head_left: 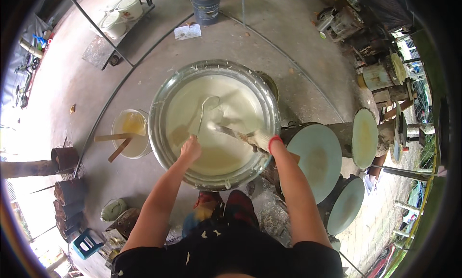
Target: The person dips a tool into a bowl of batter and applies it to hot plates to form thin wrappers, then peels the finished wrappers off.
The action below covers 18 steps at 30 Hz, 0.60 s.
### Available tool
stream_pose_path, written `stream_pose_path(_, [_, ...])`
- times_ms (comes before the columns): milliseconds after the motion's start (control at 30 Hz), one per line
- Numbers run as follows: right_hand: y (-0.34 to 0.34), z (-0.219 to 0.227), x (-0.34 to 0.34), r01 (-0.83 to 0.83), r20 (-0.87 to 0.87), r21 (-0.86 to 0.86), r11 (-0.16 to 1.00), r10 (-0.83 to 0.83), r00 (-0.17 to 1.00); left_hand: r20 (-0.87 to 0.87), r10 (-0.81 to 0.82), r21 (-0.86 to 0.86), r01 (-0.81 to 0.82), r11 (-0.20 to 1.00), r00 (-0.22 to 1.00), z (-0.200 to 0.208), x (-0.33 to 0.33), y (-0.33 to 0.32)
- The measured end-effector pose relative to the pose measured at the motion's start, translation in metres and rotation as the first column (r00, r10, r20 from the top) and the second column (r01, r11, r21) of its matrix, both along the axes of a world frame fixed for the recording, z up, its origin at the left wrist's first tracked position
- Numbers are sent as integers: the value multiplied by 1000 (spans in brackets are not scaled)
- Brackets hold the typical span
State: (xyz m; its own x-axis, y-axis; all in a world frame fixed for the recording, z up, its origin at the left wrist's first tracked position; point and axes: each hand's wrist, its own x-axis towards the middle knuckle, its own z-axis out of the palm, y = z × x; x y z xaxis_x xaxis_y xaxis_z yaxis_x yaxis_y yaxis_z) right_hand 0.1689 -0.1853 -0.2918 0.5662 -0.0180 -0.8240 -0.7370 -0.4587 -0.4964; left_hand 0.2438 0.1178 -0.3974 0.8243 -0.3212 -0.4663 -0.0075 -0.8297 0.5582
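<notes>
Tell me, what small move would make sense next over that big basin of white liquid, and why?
Probably draw the ladle slowly through the white liquid. The left hand holds its handle with the bowl resting at the surface, while the gloved right hand holds a flat tool dipped in the metal basin. Both are already in the mix.

Left hand [190, 148] bare, fisted; right hand [260, 140] gloved, gripping.

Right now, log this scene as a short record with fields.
Setting: outdoor concrete floor
Basin: big metal one, full of creamy white liquid
Left hand: bare, holds a ladle whose bowl is above the liquid
Right hand: gloved, holds a scraper over the liquid
Left of basin: small bucket of yellow liquid with wooden sticks
Right of basin: pale round discs
</notes>
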Motion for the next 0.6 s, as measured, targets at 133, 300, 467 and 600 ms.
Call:
stream_pose_path(133, [55,7,-32,457,-30,78,886,-456,890,-622,41,-178,-192,965,782,-9,-7,-15])
stream_pose_path(300, [109,-38,-71,744,-70,444,499,-809,584,-953,-297,-235,-754,614,56,58,-15,5])
stream_pose_path(467, [91,113,-27,649,-20,684,333,-881,473,-841,-340,-541,-675,503,421,246,11,-38])
stream_pose_path(600, [66,198,-44,300,269,860,413,-867,420,-589,-348,-785,-412,464,730,338,22,-49])
